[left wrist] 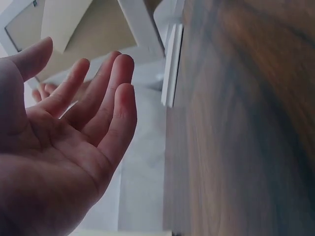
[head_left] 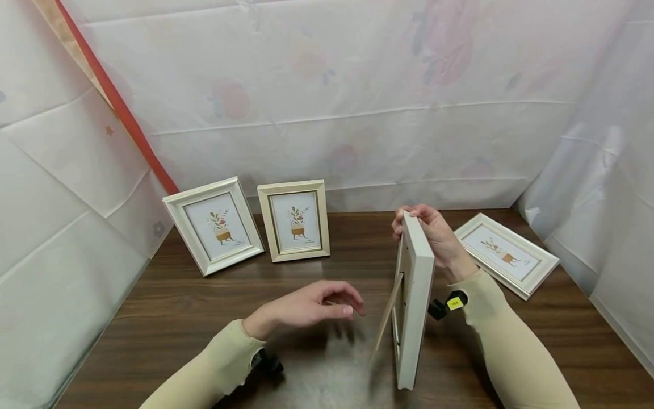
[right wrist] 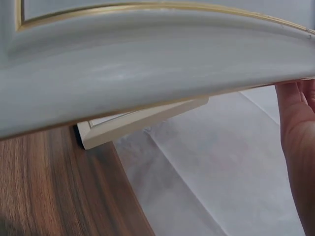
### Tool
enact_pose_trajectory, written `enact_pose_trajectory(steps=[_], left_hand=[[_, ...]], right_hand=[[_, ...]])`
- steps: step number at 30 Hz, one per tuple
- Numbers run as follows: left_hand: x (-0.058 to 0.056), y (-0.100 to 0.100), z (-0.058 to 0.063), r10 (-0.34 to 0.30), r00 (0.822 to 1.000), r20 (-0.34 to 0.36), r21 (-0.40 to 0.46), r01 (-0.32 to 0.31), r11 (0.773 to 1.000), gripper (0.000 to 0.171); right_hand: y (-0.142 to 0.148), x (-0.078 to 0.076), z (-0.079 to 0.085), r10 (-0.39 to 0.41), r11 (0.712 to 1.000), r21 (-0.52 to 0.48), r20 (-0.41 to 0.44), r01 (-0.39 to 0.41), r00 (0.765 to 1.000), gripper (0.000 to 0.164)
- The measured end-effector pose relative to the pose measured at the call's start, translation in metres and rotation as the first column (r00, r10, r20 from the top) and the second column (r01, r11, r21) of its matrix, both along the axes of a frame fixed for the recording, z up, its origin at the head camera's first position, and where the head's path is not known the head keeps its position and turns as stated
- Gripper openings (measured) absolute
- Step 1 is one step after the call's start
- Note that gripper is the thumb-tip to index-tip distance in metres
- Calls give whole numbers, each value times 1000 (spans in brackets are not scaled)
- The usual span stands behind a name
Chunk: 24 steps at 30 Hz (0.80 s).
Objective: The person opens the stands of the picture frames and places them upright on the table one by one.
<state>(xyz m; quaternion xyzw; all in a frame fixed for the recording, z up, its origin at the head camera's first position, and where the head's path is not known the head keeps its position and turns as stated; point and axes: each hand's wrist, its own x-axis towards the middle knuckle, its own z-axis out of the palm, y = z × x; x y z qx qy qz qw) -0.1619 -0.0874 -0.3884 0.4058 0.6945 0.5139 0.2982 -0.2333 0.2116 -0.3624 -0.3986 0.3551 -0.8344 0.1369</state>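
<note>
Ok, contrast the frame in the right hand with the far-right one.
The held frame is upright, gripped by the right hand; the far-right frame lies face up, ungripped. In the head view, the held frame shows its strut, the far-right frame its picture. Both are pale.

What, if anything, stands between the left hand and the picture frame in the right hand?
No separate object shows between the left hand and the held frame; only the frame's own support leg juts out on that side.
</note>
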Motion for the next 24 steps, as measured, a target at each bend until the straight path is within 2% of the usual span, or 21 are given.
enact_pose_trajectory(steps=[4, 7, 10, 13, 17, 24], left_hand=[[5, 6, -1, -80, 995, 57, 14, 79, 997, 33], [8, 9, -4, -148, 984, 102, 25, 147, 989, 36], [10, 12, -6, -185, 975, 122, 32, 182, 983, 34], [11, 12, -7, -191, 973, 131, 45, 186, 981, 31], [12, 11, -8, -185, 974, 129, 63, 179, 982, 31], [14, 7, -7, -134, 988, 72, 89, 128, 988, 40]], right_hand=[[0, 1, 0, -2, 1000, -12, 19, 3, 1000, 20], [0, 1, 0, 22, 999, -48, 20, -21, 1000, 20], [0, 0, -1, 55, 995, -87, 7, -54, 998, 21], [1, -1, -1, 72, 992, -105, 9, -71, 997, 22], [2, 0, -2, 49, 994, -94, 16, -47, 999, 20], [3, 0, -1, 82, 988, -135, 37, -76, 996, 19]])
